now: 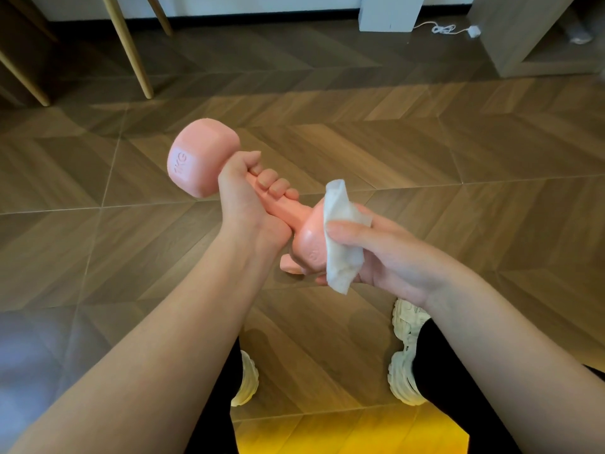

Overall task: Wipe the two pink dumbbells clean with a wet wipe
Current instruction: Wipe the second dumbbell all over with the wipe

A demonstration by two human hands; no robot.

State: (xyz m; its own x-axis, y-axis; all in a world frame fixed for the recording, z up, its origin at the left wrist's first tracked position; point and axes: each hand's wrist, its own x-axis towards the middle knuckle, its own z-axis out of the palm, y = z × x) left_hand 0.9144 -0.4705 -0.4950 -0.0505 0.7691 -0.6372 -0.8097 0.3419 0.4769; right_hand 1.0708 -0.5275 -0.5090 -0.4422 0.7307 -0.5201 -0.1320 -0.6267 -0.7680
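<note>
While the left hand clamps the pink dumbbell handle, the right hand pinches the wet wipe on the five-o'clock head; better rotate for full coverage.

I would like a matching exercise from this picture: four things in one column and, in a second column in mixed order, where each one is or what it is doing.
Column 1
1. left hand
2. right hand
3. wet wipe
4. white cable

Column 2
A. pressed on the near head of the pink dumbbell
B. lying on the floor, far right
C. gripping the dumbbell's handle
D. holding the wipe

Pairs: 1-C, 2-D, 3-A, 4-B
</note>
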